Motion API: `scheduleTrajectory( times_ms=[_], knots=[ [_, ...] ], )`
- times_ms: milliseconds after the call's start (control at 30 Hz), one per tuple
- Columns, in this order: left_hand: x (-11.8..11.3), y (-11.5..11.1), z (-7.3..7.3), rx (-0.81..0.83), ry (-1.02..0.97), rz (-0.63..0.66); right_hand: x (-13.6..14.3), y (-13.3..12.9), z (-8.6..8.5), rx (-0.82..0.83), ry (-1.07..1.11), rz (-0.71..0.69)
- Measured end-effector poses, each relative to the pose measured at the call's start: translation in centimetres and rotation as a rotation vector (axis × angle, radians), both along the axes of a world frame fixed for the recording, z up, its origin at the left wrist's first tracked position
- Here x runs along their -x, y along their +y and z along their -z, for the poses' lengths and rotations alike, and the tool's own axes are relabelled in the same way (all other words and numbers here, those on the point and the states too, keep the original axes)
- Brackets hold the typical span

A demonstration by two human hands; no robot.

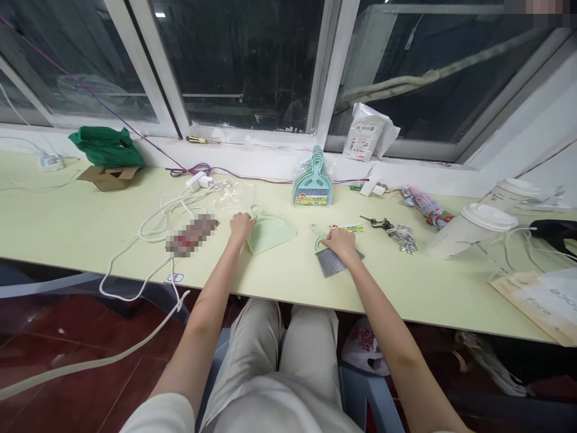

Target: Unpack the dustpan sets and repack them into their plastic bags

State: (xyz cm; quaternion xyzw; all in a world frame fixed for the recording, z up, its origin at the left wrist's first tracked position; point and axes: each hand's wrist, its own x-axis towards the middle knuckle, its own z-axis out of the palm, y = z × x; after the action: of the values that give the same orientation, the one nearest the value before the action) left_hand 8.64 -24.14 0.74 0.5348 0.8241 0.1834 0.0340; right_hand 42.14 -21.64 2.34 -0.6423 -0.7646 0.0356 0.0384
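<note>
Dustpan [269,233] pale green, brush [328,255] grey-bristled, under resting hands

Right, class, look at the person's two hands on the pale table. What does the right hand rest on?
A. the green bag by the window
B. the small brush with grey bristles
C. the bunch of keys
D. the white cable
B: the right hand lies on the small brush, its grey bristles sticking out below the fingers, while the left hand touches the pale green dustpan.

Even indoor light from above, soft shadows on the table [288,282]. Windows [243,60] are dark with faint ceiling-lamp glare. Wide-angle bending at edges; two pixelated patches.
</note>
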Motion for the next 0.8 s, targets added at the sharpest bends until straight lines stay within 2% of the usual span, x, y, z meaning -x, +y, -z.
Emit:
scheduleTrajectory(
  times_ms=[67,133,300,433,567,667,733,800],
  knots=[
    [0.2,-0.4,0.2,0.019,0.019,-0.006,0.2,0.0,0.7,-0.041,-0.035,0.003],
    [0.4,-0.5,0.3,0.032,-0.025,0.016,0.3,0.1,0.6,-0.056,-0.055,0.003],
    [0.1,0.0,0.4,0.018,-0.185,0.021,2.1,0.5,-1.7,-0.037,0.034,-0.038],
    [-2.8,0.7,1.0,-0.067,-0.375,0.091,6.4,0.7,-3.4,-0.071,0.083,-0.163],
    [-6.5,1.3,1.5,-0.250,-0.737,0.202,10.4,1.0,-3.3,-0.066,0.051,-0.163],
    [-8.5,1.7,1.5,-0.329,-0.987,0.314,11.4,1.6,-2.9,-0.134,0.105,-0.158],
    [-9.2,2.0,1.5,-0.331,-1.019,0.350,11.2,2.0,-2.7,-0.152,0.124,-0.170],
    [-9.3,2.1,1.5,-0.260,-0.953,0.380,10.6,2.6,-2.6,-0.134,0.127,-0.181]
  ],
)
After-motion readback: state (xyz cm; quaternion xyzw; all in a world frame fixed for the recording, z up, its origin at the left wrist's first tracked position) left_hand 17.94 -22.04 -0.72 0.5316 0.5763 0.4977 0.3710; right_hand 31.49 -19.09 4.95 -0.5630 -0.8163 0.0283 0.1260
